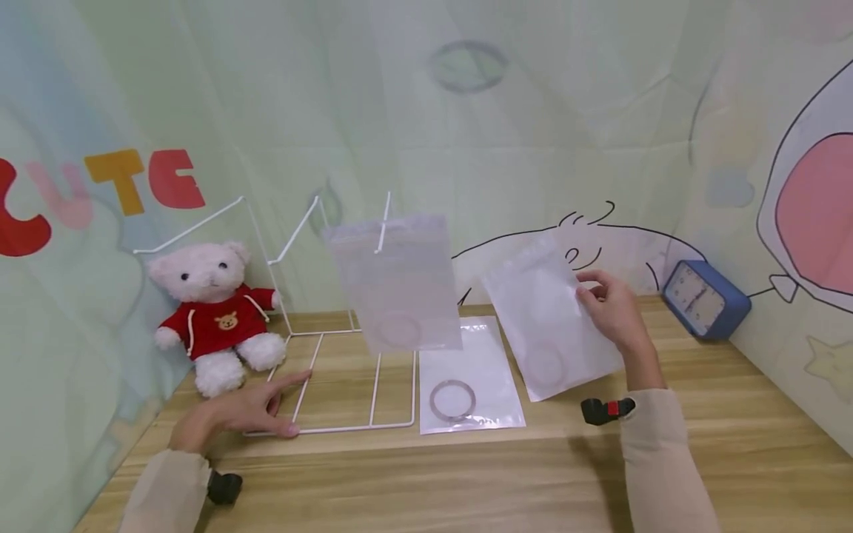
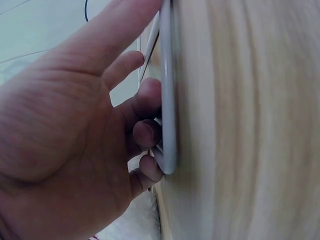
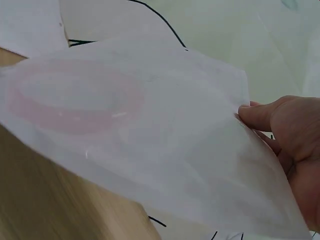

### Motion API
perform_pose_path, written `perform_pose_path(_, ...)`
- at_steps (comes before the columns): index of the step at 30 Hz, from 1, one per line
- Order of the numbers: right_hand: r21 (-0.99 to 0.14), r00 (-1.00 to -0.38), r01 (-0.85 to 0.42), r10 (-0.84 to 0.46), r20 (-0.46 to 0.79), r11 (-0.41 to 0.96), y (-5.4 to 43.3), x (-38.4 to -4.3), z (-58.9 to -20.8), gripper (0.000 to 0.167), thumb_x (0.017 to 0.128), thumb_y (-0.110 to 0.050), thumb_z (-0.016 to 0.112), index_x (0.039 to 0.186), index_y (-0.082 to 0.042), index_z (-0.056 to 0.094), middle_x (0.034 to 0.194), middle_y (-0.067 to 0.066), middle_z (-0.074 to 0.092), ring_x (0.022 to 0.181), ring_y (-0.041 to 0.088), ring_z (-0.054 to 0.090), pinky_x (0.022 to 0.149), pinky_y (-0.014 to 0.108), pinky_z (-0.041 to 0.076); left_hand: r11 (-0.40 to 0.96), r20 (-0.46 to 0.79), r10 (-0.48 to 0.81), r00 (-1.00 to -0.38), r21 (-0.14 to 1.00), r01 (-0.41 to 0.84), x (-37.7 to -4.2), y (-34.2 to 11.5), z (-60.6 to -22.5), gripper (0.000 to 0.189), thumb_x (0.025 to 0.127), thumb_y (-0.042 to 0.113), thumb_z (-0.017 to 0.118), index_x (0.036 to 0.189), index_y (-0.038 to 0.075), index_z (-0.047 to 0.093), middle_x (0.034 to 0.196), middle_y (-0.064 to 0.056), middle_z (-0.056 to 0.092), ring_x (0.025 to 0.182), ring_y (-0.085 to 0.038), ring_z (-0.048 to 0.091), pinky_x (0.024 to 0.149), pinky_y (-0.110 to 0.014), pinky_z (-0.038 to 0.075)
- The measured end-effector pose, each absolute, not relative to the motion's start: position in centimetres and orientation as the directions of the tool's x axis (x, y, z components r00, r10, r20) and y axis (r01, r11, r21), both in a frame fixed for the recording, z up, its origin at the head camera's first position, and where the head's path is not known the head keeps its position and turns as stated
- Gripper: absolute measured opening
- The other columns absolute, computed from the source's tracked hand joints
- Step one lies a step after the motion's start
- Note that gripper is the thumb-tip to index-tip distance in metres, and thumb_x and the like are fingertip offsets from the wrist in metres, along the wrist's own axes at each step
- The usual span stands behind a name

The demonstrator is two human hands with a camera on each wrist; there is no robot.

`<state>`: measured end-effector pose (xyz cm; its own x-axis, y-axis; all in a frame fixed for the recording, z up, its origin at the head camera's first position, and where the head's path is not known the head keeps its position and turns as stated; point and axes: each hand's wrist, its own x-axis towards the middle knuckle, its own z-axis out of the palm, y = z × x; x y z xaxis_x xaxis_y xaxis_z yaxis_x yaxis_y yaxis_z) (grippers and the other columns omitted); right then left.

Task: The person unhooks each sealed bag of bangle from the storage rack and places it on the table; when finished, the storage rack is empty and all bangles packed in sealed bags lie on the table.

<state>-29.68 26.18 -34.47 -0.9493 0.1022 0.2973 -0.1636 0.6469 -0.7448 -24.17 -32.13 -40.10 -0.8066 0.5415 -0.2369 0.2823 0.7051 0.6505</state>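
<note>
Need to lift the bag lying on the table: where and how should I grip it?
Probably pinch its near right corner, coming low from the front: the bag lies flat, that corner is uncovered, and the rack stands beside its left edge.

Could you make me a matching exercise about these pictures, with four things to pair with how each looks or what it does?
1. Right hand
2. Teddy bear
3. Left hand
4. Clock

A. Touches the base of the white wire rack
B. Is blue and box-shaped
C. Pinches a whitish bag by its edge
D. Wears a red top

Pairs: 1-C, 2-D, 3-A, 4-B
</note>
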Motion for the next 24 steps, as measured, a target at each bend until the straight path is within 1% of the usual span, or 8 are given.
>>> perform_pose_path(7, -0.648, -0.944, -0.167, 0.069, 0.323, 0.743, 26.6, -28.8, -35.0, 0.031, 0.104, -0.012, 0.053, 0.131, 0.001, 0.059, 0.106, 0.025, 0.064, 0.087, 0.033, 0.058, 0.070, 0.037, 0.049, 0.707, -0.229, 0.546, -0.806, 0.641, 0.297, -24.2, -32.2, -40.4, 0.093, 0.086, 0.029, 0.080, 0.156, 0.001, 0.024, 0.076, 0.001, 0.044, 0.067, -0.011, 0.042, 0.060, -0.027, 0.032)
perform_pose_path(11, -0.641, -0.954, -0.162, 0.047, 0.297, 0.751, 27.0, -28.5, -35.6, 0.032, 0.103, -0.011, 0.054, 0.132, 0.002, 0.057, 0.107, 0.026, 0.065, 0.089, 0.034, 0.061, 0.072, 0.039, 0.050, 0.697, -0.217, 0.560, -0.799, 0.644, 0.314, -24.2, -32.2, -40.5, 0.093, 0.087, 0.029, 0.079, 0.155, -0.001, 0.025, 0.075, 0.001, 0.044, 0.066, -0.010, 0.042, 0.059, -0.026, 0.032)
perform_pose_path(14, -0.646, -0.960, -0.154, 0.040, 0.276, 0.747, 27.2, -28.5, -35.9, 0.035, 0.103, -0.011, 0.055, 0.136, 0.000, 0.054, 0.109, 0.027, 0.065, 0.093, 0.036, 0.062, 0.077, 0.045, 0.051, 0.695, -0.217, 0.561, -0.799, 0.648, 0.312, -24.2, -32.1, -40.5, 0.093, 0.087, 0.029, 0.079, 0.155, -0.002, 0.024, 0.075, 0.001, 0.044, 0.067, -0.010, 0.042, 0.059, -0.026, 0.032)
perform_pose_path(17, -0.640, -0.962, -0.158, 0.028, 0.271, 0.752, 27.5, -28.5, -36.0, 0.035, 0.102, -0.011, 0.056, 0.136, -0.001, 0.054, 0.111, 0.028, 0.064, 0.098, 0.039, 0.062, 0.080, 0.049, 0.051, 0.695, -0.215, 0.561, -0.800, 0.648, 0.313, -24.2, -32.1, -40.5, 0.093, 0.086, 0.028, 0.080, 0.155, -0.002, 0.024, 0.075, 0.001, 0.044, 0.066, -0.010, 0.042, 0.060, -0.026, 0.032)
perform_pose_path(19, -0.630, -0.963, -0.160, 0.021, 0.269, 0.760, 27.7, -28.6, -35.9, 0.031, 0.102, -0.011, 0.056, 0.132, -0.001, 0.057, 0.109, 0.028, 0.064, 0.096, 0.039, 0.061, 0.078, 0.048, 0.050, 0.689, -0.209, 0.566, -0.798, 0.651, 0.318, -24.2, -32.1, -40.4, 0.093, 0.087, 0.027, 0.079, 0.155, -0.003, 0.024, 0.075, 0.001, 0.044, 0.066, -0.009, 0.042, 0.059, -0.026, 0.032)
perform_pose_path(22, -0.616, -0.968, -0.157, 0.003, 0.250, 0.772, 27.9, -28.6, -35.9, 0.026, 0.102, -0.010, 0.056, 0.124, 0.001, 0.062, 0.107, 0.027, 0.065, 0.092, 0.036, 0.059, 0.073, 0.041, 0.047, 0.680, -0.200, 0.572, -0.795, 0.658, 0.324, -24.1, -32.0, -40.2, 0.092, 0.087, 0.026, 0.079, 0.154, -0.004, 0.024, 0.075, 0.001, 0.043, 0.066, -0.009, 0.042, 0.059, -0.026, 0.032)
perform_pose_path(24, -0.616, -0.976, -0.143, -0.008, 0.217, 0.775, 28.1, -28.6, -35.9, 0.024, 0.102, -0.010, 0.056, 0.122, 0.001, 0.064, 0.105, 0.025, 0.064, 0.089, 0.033, 0.057, 0.070, 0.037, 0.045, 0.681, -0.205, 0.569, -0.797, 0.661, 0.316, -24.1, -31.9, -40.1, 0.092, 0.087, 0.027, 0.079, 0.154, -0.004, 0.023, 0.075, 0.001, 0.043, 0.066, -0.009, 0.042, 0.059, -0.025, 0.032)
